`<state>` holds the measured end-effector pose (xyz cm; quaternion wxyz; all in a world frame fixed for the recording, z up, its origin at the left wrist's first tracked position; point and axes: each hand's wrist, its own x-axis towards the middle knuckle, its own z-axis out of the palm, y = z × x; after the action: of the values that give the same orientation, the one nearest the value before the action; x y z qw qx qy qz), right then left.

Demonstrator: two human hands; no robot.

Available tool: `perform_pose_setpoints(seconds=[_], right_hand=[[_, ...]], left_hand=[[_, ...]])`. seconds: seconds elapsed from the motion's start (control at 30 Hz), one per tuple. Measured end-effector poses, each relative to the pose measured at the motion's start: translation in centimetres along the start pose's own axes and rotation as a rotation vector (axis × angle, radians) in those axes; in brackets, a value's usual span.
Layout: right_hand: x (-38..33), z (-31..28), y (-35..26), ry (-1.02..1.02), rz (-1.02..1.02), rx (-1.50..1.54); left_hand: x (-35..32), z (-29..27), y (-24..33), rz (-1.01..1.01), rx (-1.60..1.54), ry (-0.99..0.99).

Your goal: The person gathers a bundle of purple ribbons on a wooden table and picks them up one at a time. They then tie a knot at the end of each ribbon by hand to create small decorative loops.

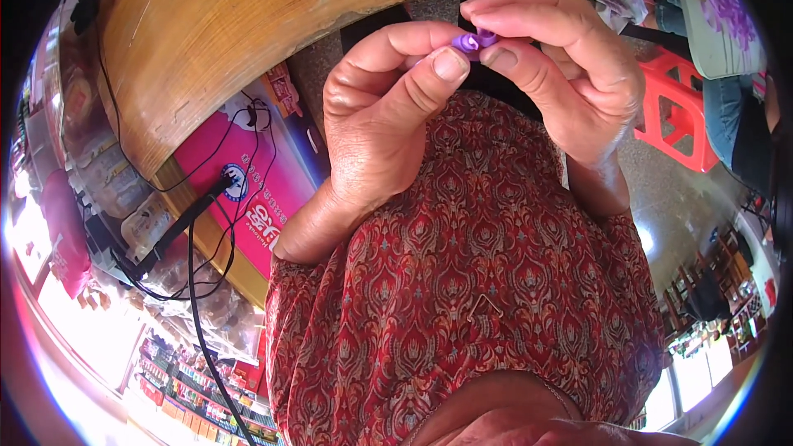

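A small purple piece is pinched between the left hand and the right hand. A wooden table is seen above, and a red stool beside.

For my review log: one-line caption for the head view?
Both hands, left hand and right hand, pinch a small purple curled piece below a wooden table edge.

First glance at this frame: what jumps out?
Top centre, the left hand and right hand meet, both pinching a small purple curled piece between thumbs and fingertips. Below them a red patterned garment fills the middle of the view. A curved wooden table edge arcs across the upper left, and a red plastic stool stands at the right.
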<state>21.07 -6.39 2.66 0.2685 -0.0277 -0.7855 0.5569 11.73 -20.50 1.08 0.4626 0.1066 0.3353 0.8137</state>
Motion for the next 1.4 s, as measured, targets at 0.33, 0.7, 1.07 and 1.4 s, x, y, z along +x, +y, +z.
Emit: perform_pose_setpoints(seconds=[0.33,0.7,1.07,1.4], right_hand=[[0.3,-0.4,-0.8,0.055,0.104,0.039],[0.0,-0.8,-0.2,0.041,0.102,0.171],[0.6,-0.8,-0.3,0.034,-0.001,-0.118],[0.8,-1.2,-0.2,0.016,-0.082,-0.164]], left_hand=[[0.2,1.3,0.9,0.146,0.316,0.107],[0.8,1.1,0.6,0.294,0.646,0.067],[1.0,1.2,0.6,0.332,0.703,0.065],[0.9,1.5,0.7,0.405,0.860,0.058]])
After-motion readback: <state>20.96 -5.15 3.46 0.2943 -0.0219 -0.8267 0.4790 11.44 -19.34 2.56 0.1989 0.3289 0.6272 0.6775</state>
